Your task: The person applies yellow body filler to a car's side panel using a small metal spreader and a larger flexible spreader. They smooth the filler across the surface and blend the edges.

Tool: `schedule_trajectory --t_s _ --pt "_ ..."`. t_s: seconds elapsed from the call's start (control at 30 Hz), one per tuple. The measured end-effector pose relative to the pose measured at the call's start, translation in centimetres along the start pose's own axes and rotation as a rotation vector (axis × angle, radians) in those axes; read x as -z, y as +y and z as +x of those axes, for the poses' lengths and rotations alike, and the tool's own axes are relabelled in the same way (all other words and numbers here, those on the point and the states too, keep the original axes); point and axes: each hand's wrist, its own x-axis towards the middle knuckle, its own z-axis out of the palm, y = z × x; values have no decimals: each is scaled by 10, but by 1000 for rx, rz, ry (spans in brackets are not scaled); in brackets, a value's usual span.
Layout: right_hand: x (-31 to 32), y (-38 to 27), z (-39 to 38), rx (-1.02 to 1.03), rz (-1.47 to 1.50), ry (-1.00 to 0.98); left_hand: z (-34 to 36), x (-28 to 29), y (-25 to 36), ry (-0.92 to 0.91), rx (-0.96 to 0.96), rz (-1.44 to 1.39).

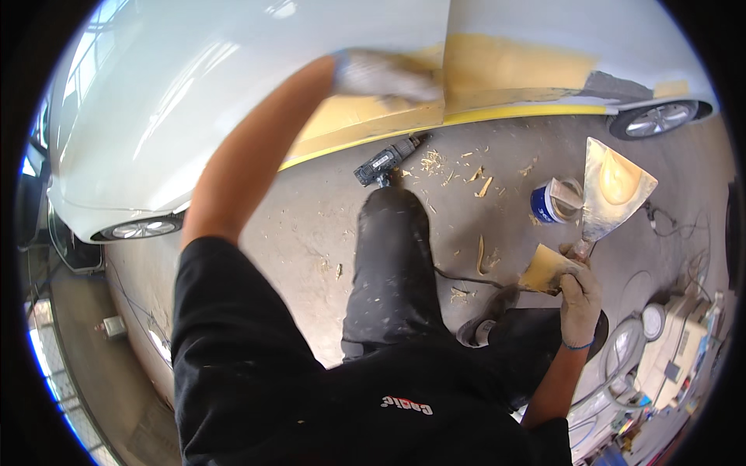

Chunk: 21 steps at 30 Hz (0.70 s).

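A yellow spreader (542,268) and a filler-loaded palette (602,203) are held in the right grip (580,303), near a blue can (545,203). The left grip (385,75) is seen blurred over yellow filler (342,116) on the white car (256,39); its closure cannot be told.

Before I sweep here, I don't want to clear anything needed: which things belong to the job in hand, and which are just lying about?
Job in hand:
car's yellow patch, left hand (blurred) at it
wide blade with paste, yellow spreader: both in right hand
tin, probably

Lying about, it seems:
power tool
shavings
cable
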Motion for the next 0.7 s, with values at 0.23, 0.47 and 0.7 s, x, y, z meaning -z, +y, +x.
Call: schedule_trajectory --t_s 0.23,0.47,0.7 --pt "1 21 -35 -25 -4 92 -232 -61 -275 -35 1000 193" --pt "3 42 -60 -137 -115 46 -119 -87 -183 115 611 307" --pt "-12 16 -51 -38 64 -195 26 -197 -9 409 7 37"
